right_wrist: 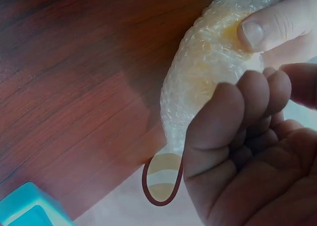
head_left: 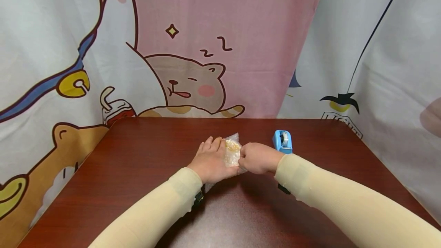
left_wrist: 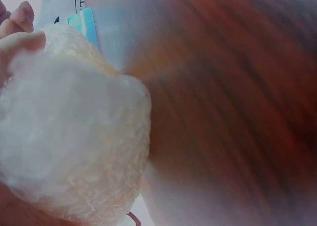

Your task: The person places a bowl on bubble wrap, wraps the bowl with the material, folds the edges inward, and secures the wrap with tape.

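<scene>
A bundle in clear bubble wrap [head_left: 232,152] lies on the table between both hands, with something yellowish showing through the plastic. My left hand [head_left: 214,160] rests on its left side, fingers extended and spread. In the right wrist view, the left thumb [right_wrist: 270,28] presses on the wrap [right_wrist: 203,62]. At the bundle's right edge is my right hand [head_left: 259,158], its fingers [right_wrist: 218,107] curled and the fingertips close to the thumb, pinching at the wrap's edge. What exactly lies between those fingertips is hidden. The bundle fills much of the left wrist view.
A light-blue tape dispenser [head_left: 282,141] with a tape roll stands just beyond my right hand. The brown wooden table [head_left: 155,144] reaches back to a curtain [head_left: 241,18] printed with cartoon animals.
</scene>
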The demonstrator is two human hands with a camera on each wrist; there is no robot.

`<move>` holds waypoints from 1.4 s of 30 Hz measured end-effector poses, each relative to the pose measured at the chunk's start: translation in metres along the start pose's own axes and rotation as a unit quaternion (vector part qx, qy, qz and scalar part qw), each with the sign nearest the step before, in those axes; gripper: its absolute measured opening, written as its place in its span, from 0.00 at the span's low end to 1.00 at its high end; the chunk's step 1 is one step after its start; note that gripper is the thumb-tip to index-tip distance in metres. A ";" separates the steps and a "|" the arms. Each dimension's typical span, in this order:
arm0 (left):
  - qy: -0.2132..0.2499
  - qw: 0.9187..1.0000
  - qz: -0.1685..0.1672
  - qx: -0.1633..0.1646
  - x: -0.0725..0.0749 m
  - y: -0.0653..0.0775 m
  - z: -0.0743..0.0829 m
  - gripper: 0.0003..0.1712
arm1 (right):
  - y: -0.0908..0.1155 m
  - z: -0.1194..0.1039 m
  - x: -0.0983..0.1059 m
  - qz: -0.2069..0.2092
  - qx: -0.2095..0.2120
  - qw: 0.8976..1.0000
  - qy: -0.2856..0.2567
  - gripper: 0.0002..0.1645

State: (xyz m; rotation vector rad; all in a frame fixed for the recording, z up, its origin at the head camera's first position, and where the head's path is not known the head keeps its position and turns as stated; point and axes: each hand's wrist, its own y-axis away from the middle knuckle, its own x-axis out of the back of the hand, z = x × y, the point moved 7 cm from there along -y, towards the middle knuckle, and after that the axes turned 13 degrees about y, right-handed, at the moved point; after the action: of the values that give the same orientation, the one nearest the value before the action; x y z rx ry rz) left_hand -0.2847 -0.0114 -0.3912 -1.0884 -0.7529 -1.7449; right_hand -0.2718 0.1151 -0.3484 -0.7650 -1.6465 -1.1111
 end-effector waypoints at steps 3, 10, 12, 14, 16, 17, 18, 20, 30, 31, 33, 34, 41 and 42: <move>0.004 1.000 -0.001 0.002 0.000 0.000 0.000 0.67 | -0.001 0.001 0.000 0.007 -0.008 1.000 0.003 0.15; 0.006 1.000 0.000 0.002 0.001 0.001 0.000 0.68 | -0.006 0.005 -0.003 0.017 -0.034 0.999 0.011 0.18; 0.005 1.000 0.001 0.001 0.001 0.001 0.000 0.68 | -0.008 0.006 -0.004 0.018 -0.040 0.999 0.017 0.18; 0.003 1.000 0.001 0.000 0.001 0.001 0.001 0.68 | -0.009 0.007 -0.004 0.020 -0.045 0.999 0.022 0.19; 0.000 1.000 0.001 0.000 0.001 0.001 0.001 0.68 | -0.010 0.008 -0.005 0.022 -0.050 0.998 0.025 0.20; -0.001 1.000 0.001 0.000 0.001 0.001 0.001 0.68 | -0.010 0.009 -0.005 0.022 -0.051 0.998 0.026 0.21; -0.002 1.000 0.001 0.000 0.000 0.001 0.002 0.68 | -0.010 0.009 -0.005 0.022 -0.053 0.998 0.027 0.21; -0.003 1.000 0.001 -0.001 0.000 0.001 0.002 0.69 | -0.010 0.010 -0.005 0.022 -0.055 0.998 0.029 0.21; -0.005 1.000 -0.002 -0.005 0.001 0.000 0.002 0.69 | -0.013 0.016 -0.005 0.018 -0.065 0.997 0.031 0.25; -0.004 1.000 -0.002 -0.006 0.000 0.000 0.002 0.69 | -0.013 0.016 -0.005 0.017 -0.065 0.997 0.030 0.25; -0.006 1.000 -0.002 -0.008 0.000 -0.001 0.002 0.68 | -0.014 0.018 -0.005 0.015 -0.067 0.997 0.027 0.25; -0.007 1.000 -0.001 -0.008 0.000 -0.001 0.002 0.68 | -0.014 0.018 -0.005 0.015 -0.067 0.997 0.024 0.26; -0.010 1.000 0.002 -0.015 -0.001 -0.001 0.002 0.66 | -0.015 0.022 -0.006 0.005 -0.067 0.998 0.021 0.26; -0.010 1.000 0.001 -0.015 -0.001 -0.001 0.003 0.67 | -0.015 0.023 -0.007 0.002 -0.068 0.997 0.021 0.26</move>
State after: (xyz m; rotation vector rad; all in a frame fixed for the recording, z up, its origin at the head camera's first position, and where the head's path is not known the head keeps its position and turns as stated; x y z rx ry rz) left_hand -0.2847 -0.0081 -0.3914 -1.1283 -0.7393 -1.7513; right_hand -0.2909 0.1310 -0.3619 -0.8277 -1.5456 -1.2383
